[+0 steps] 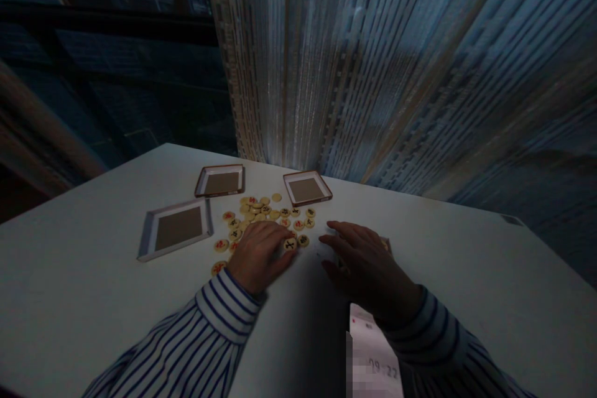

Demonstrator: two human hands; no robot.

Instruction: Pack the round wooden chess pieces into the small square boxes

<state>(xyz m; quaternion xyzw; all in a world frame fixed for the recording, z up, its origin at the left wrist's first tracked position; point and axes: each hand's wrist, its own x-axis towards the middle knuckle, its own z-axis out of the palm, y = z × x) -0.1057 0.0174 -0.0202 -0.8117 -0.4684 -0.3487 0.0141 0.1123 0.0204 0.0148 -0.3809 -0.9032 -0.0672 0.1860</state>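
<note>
Chinese chess pieces [255,210], round and pale with red or black characters, lie scattered and partly heaped on the white table. Over their near side is my left hand [261,254], its thumb and fingers closed about a piece with a black character [290,244]. Another black-marked piece [303,240] lies just right of those fingertips. My right hand [368,261] hovers to the right, fingers apart and curved, with no piece visible in it. Some pieces are hidden beneath my left hand.
Three shallow box parts stand around the pieces: a large tray [144,241] at left and two brown-rimmed ones [197,185] [326,198] behind. Another box edge [387,244] shows behind my right hand. A lit phone screen [373,348] lies in front. A string curtain [317,74] hangs beyond the table [448,249].
</note>
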